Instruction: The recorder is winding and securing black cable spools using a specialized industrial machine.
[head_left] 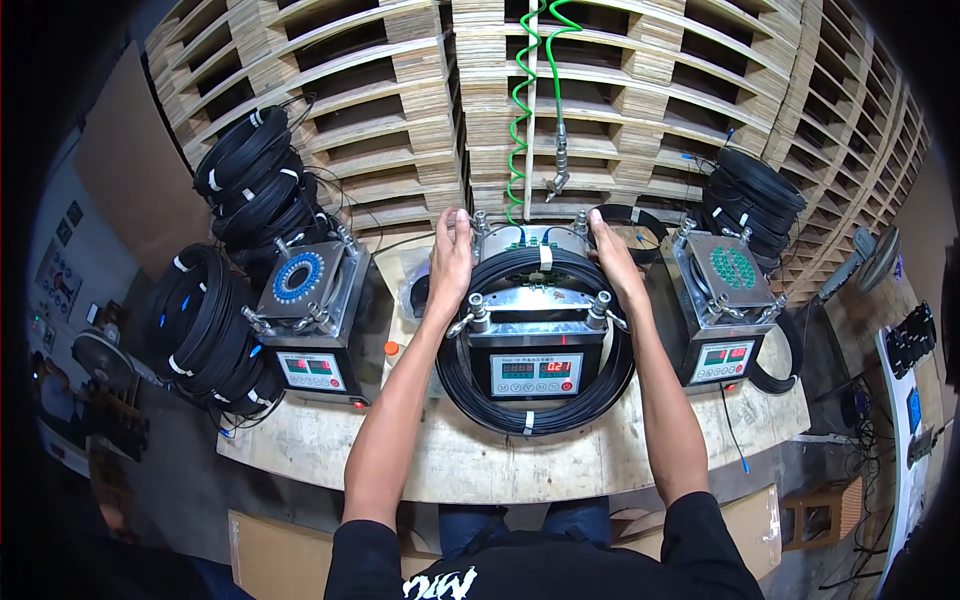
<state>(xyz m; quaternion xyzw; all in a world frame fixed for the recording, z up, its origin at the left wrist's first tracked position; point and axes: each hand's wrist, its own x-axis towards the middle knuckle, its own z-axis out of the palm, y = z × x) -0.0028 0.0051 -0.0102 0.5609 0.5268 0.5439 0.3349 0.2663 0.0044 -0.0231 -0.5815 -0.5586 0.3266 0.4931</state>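
A coil of black cable [471, 404] with white ties loops around the front of the middle machine [540, 330], which has a metal clamping plate on knobbed posts and a lit digital panel. My left hand [453, 258] lies along the left side of the coil's upper part, its fingers stretched out. Opposite it, my right hand [618, 262] has its fingers extended beside the right rear post. Neither hand is wrapped around anything; whether the palms press on the coil is hard to see. Thin blue-ended leads [546, 236] show at the machine's back.
Similar machines stand left [310, 370], with a blue ring on top, and right [725, 362], topped with green pieces. Cable coils are stacked at the left [205, 320] and right [755, 190]. A green spiral hose [517, 130] and an air nozzle [560, 160] hang before wooden pallets [350, 90].
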